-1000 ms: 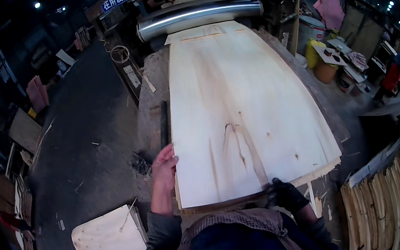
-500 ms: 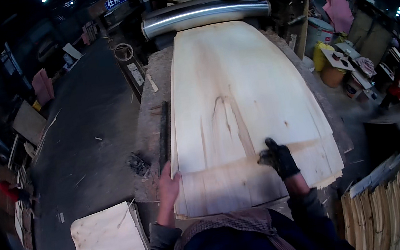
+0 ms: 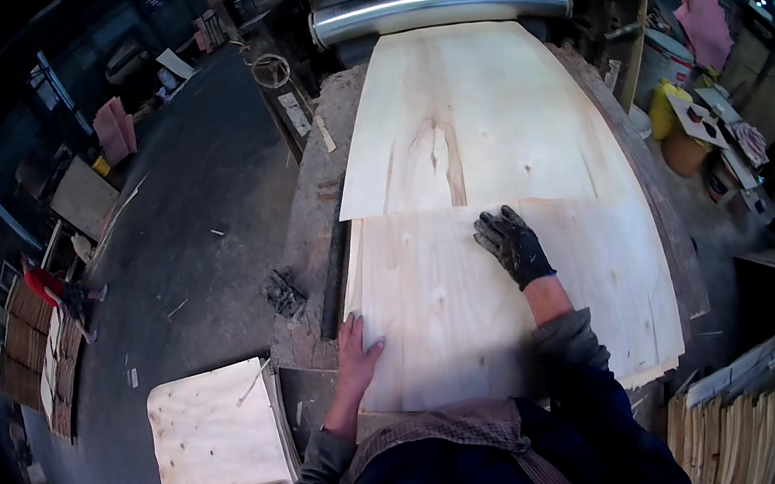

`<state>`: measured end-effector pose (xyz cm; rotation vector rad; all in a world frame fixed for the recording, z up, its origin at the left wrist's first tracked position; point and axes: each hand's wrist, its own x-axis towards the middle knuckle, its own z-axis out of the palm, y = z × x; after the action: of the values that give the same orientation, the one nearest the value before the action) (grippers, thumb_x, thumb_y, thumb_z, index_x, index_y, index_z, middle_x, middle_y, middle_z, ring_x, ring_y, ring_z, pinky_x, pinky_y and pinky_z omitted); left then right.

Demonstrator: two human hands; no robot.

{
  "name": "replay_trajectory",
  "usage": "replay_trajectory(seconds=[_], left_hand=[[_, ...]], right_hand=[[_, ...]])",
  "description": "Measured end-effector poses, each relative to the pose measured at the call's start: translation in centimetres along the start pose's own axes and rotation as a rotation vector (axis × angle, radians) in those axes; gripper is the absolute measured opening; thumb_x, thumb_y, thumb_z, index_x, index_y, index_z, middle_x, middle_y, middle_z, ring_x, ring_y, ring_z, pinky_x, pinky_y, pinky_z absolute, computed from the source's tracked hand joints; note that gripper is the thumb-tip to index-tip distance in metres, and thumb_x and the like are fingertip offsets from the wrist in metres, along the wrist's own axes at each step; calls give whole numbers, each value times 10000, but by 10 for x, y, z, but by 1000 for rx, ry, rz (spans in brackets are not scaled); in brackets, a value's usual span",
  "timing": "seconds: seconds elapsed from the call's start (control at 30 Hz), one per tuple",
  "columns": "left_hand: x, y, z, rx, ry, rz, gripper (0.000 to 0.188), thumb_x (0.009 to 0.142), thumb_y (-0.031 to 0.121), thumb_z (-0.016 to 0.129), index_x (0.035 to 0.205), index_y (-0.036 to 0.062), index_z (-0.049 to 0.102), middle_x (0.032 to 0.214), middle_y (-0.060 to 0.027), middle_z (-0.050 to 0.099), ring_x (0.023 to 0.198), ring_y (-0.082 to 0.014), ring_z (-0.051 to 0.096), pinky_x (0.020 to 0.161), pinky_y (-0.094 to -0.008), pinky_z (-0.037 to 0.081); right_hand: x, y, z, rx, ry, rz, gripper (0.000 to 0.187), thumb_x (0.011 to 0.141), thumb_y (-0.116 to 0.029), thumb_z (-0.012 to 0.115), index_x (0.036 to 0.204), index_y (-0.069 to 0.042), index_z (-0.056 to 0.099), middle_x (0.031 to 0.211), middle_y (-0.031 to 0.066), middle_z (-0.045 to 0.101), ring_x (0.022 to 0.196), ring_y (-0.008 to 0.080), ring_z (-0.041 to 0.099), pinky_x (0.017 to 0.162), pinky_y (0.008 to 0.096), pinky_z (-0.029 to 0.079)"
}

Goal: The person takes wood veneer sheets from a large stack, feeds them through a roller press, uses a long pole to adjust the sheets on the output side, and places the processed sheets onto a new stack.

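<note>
A pale wood veneer sheet [image 3: 489, 123] with brown streaks lies on top of a stack, its far end at a shiny metal roller [image 3: 441, 11]. Its near edge crosses the stack, and another veneer sheet [image 3: 444, 308] shows below it. My right hand [image 3: 514, 244], in a black glove, rests with fingers spread on the veneer, just by that near edge. Bare, my left hand [image 3: 358, 362] lies at the left side of the stack, thumb apart from the fingers, gripping nothing.
A worktable [image 3: 312, 261] bears the stack. Low on the left sits a pile of veneer [image 3: 217, 427]; at right, upright veneer sheets [image 3: 756, 409] stand packed together. A dark crumpled glove-like thing [image 3: 284, 293] lies at the table's left. Far left, a person in red [image 3: 44, 284] stands by boards.
The top veneer sheet has slid away from me toward the roller, uncovering more of the sheet beneath. My right hand has moved forward; its fingers are now spread. The view has shifted.
</note>
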<state>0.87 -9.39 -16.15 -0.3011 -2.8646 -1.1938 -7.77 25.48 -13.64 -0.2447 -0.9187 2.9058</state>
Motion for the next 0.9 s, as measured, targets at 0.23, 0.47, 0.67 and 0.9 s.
replay_trajectory(seconds=[0.23, 0.47, 0.67, 0.9], left_hand=[[3, 36, -31, -728, -161, -204, 566, 748, -24, 551, 1287, -5, 376, 1389, -146, 278, 1260, -231, 311, 1032, -321, 251], [7, 74, -51, -1039, -214, -135, 578, 771, -104, 470, 1320, -12, 315, 1266, -138, 459, 1183, -191, 420, 965, -283, 338], [7, 102, -67, -982, -191, 7, 574, 793, -128, 425, 1337, -25, 274, 1274, -135, 455, 1159, -170, 440, 950, -273, 340], [18, 116, -86, -1122, -160, 26, 572, 786, -127, 441, 1329, -7, 308, 1191, -125, 529, 1051, -141, 512, 882, -248, 397]], right_hand=[[-20, -8, 10, -16, 65, -15, 450, 910, -163, 427, 1301, -64, 229, 1257, 257, 396, 1109, 419, 456, 924, 518, 406], [-91, 6, 8, -48, 120, 46, 368, 908, -145, 413, 1250, -37, 329, 1150, 241, 497, 1052, 391, 510, 897, 507, 434], [-210, 29, 27, -15, 145, 238, 380, 906, -99, 386, 1269, 3, 336, 1133, 225, 507, 1031, 394, 524, 923, 517, 415], [-309, 17, -21, 25, 253, 312, 344, 906, -277, 421, 1021, 24, 542, 858, 178, 614, 730, 326, 612, 745, 487, 499]])
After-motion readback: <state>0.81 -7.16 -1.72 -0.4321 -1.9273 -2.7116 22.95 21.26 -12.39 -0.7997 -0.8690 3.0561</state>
